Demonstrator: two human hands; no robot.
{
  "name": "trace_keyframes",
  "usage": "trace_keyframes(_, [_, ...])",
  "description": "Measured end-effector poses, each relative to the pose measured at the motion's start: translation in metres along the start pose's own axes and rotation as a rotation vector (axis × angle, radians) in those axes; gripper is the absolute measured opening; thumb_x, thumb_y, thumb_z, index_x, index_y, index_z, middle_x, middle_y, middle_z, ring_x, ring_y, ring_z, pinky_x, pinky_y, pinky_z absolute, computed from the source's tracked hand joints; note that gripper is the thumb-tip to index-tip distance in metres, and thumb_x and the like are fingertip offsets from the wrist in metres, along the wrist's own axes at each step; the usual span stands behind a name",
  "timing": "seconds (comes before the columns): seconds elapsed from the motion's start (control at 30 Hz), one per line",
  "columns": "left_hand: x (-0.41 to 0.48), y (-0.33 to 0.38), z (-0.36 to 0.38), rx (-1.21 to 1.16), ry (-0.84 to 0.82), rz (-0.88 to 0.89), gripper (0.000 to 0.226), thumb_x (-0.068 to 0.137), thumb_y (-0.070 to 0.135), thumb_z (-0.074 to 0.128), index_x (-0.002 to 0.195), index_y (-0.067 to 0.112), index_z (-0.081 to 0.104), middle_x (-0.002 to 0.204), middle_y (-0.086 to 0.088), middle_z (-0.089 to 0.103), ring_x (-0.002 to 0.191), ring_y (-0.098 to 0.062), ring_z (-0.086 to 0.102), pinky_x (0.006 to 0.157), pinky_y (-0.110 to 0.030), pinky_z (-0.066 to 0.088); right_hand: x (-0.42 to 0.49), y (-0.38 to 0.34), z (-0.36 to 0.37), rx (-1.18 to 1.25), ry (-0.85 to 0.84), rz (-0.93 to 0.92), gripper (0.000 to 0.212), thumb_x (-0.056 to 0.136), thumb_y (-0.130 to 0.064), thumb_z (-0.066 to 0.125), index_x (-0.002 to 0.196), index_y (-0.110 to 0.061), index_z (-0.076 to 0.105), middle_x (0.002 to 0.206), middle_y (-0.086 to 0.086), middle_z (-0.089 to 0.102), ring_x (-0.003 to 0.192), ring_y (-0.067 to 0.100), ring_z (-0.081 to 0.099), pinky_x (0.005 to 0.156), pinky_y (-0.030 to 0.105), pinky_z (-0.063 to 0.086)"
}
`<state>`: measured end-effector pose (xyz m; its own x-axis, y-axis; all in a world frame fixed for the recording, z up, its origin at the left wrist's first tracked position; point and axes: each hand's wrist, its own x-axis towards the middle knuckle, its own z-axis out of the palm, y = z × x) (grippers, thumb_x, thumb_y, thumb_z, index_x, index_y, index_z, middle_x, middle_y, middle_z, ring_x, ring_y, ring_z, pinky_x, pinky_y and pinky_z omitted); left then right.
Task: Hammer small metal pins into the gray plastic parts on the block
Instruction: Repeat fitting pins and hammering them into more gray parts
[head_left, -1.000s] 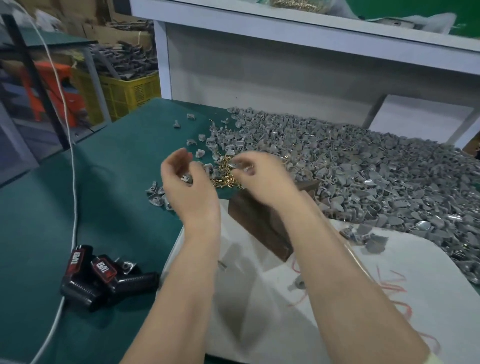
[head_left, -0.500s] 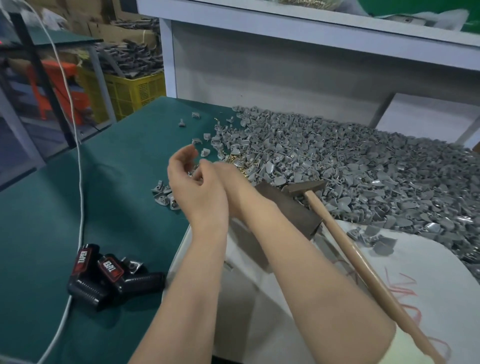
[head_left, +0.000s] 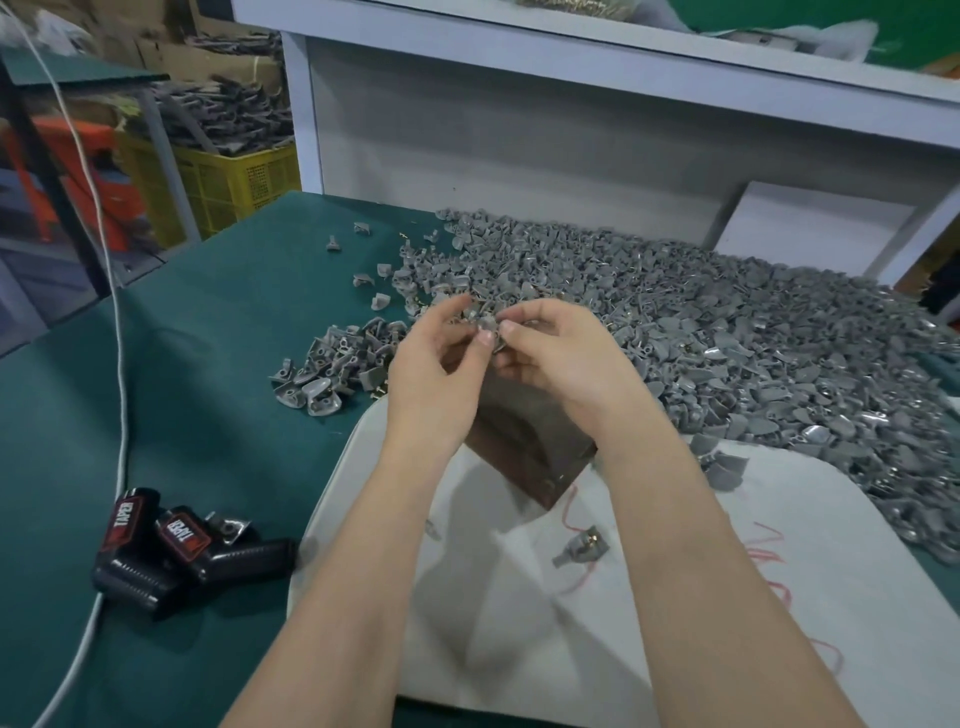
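Note:
Both hands meet above the dark brown block (head_left: 524, 457), which stands on a white board (head_left: 779, 597). My left hand (head_left: 436, 374) and my right hand (head_left: 561, 358) together pinch one small gray plastic part (head_left: 485, 325) between their fingertips. Whether a metal pin is in the fingers is too small to tell. A huge heap of gray plastic parts (head_left: 727, 338) covers the table behind and to the right. A few brass pins (head_left: 376, 395) lie at the heap's near edge. No hammer is visible.
A smaller pile of gray parts (head_left: 332, 369) lies left of the hands on the green table (head_left: 182, 389). Black tape rolls (head_left: 171, 556) and a white cable (head_left: 117, 364) sit at the left. One loose part (head_left: 582, 551) lies on the board. A white shelf frame (head_left: 519, 130) stands behind.
The hammer seen leaning on the block half a second ago is out of sight. My right hand has swung back from behind the left hand, and both now pinch a gray part.

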<state>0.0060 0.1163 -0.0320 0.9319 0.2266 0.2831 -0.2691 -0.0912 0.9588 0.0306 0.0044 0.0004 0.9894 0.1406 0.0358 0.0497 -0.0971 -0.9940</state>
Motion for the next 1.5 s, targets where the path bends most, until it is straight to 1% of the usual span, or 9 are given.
trace_keyframes(0.1, [-0.001, -0.001, 0.000, 0.064, -0.041, 0.050, 0.026, 0.089, 0.010, 0.061, 0.104, 0.031, 0.062, 0.093, 0.014, 0.064, 0.090, 0.005, 0.059, 0.084, -0.011, 0.045, -0.001, 0.005, -0.003, -0.020, 0.026, 0.002, 0.013, 0.094, -0.004, 0.053, 0.084, -0.011, 0.057, 0.069, 0.005, 0.059, 0.051, 0.007, 0.055, 0.055, 0.019, 0.051])
trace_keyframes(0.3, [0.000, 0.001, -0.005, -0.035, 0.130, 0.019, 0.008, 0.088, 0.012, 0.064, 0.089, 0.020, 0.063, 0.089, 0.004, 0.069, 0.084, -0.006, 0.064, 0.080, -0.018, 0.050, 0.009, 0.006, -0.004, -0.036, 0.126, -0.026, 0.012, 0.093, -0.021, 0.058, 0.087, -0.012, 0.060, 0.070, 0.003, 0.066, 0.056, 0.009, 0.061, 0.059, 0.024, 0.053])
trace_keyframes(0.47, [0.010, -0.003, -0.026, -0.457, 0.589, -0.158, 0.006, 0.090, 0.020, 0.063, 0.085, 0.021, 0.058, 0.083, 0.003, 0.063, 0.070, -0.006, 0.056, 0.066, -0.019, 0.046, 0.035, 0.011, 0.025, -0.794, 0.113, -0.146, 0.013, 0.090, -0.028, 0.060, 0.098, -0.019, 0.067, 0.095, -0.005, 0.067, 0.086, 0.013, 0.061, 0.082, 0.031, 0.048])
trace_keyframes(0.63, [0.013, -0.006, -0.028, -0.548, 0.706, -0.183, 0.011, 0.094, 0.018, 0.057, 0.083, 0.021, 0.054, 0.077, 0.004, 0.063, 0.061, -0.004, 0.054, 0.058, -0.016, 0.043, 0.057, 0.022, 0.076, -1.291, -0.100, -0.028, 0.009, 0.086, -0.016, 0.057, 0.094, -0.012, 0.060, 0.108, 0.007, 0.064, 0.105, 0.028, 0.057, 0.098, 0.047, 0.038])
trace_keyframes(0.7, [0.013, -0.007, -0.028, -0.546, 0.722, -0.191, 0.010, 0.094, 0.018, 0.055, 0.084, 0.020, 0.054, 0.079, 0.003, 0.063, 0.062, -0.003, 0.055, 0.061, -0.016, 0.045, 0.062, 0.023, 0.087, -1.339, -0.129, -0.012, 0.024, 0.083, -0.006, 0.051, 0.106, -0.011, 0.060, 0.117, 0.009, 0.061, 0.111, 0.030, 0.055, 0.101, 0.050, 0.031])
trace_keyframes(1.0, [0.013, -0.008, -0.024, -0.541, 0.713, -0.215, 0.011, 0.094, 0.018, 0.056, 0.083, 0.020, 0.055, 0.077, 0.002, 0.062, 0.066, -0.004, 0.054, 0.068, -0.020, 0.044, 0.071, 0.027, 0.092, -1.293, -0.151, -0.010, 0.030, 0.082, 0.001, 0.051, 0.112, -0.004, 0.057, 0.120, 0.015, 0.059, 0.108, 0.032, 0.058, 0.074, 0.036, 0.040])
trace_keyframes(1.27, [0.012, -0.008, -0.023, -0.536, 0.679, -0.238, 0.008, 0.094, 0.017, 0.056, 0.085, 0.018, 0.056, 0.083, 0.001, 0.063, 0.071, -0.006, 0.055, 0.072, -0.023, 0.045, 0.070, 0.030, 0.086, -1.183, 0.002, -0.117, 0.020, 0.086, -0.005, 0.051, 0.104, -0.004, 0.061, 0.108, 0.017, 0.064, 0.099, 0.033, 0.062, 0.069, 0.032, 0.040])
trace_keyframes(1.4, [0.009, -0.008, -0.017, -0.353, 0.472, -0.195, 0.010, 0.090, 0.015, 0.061, 0.083, 0.020, 0.058, 0.081, 0.006, 0.064, 0.071, 0.001, 0.058, 0.072, -0.015, 0.045, 0.067, 0.013, 0.057, -0.791, 0.130, -0.137, 0.004, 0.085, -0.015, 0.062, 0.082, -0.015, 0.061, 0.080, -0.003, 0.063, 0.074, 0.011, 0.059, 0.064, 0.024, 0.043])
trace_keyframes(1.5, [0.004, -0.007, -0.009, -0.075, 0.191, -0.100, 0.005, 0.089, 0.017, 0.064, 0.086, 0.021, 0.062, 0.088, 0.004, 0.068, 0.083, -0.004, 0.063, 0.077, -0.015, 0.047, 0.049, -0.002, 0.017, -0.502, 0.175, -0.105, 0.015, 0.083, -0.007, 0.060, 0.079, -0.021, 0.060, 0.083, -0.001, 0.066, 0.080, 0.016, 0.064, 0.076, 0.033, 0.053])
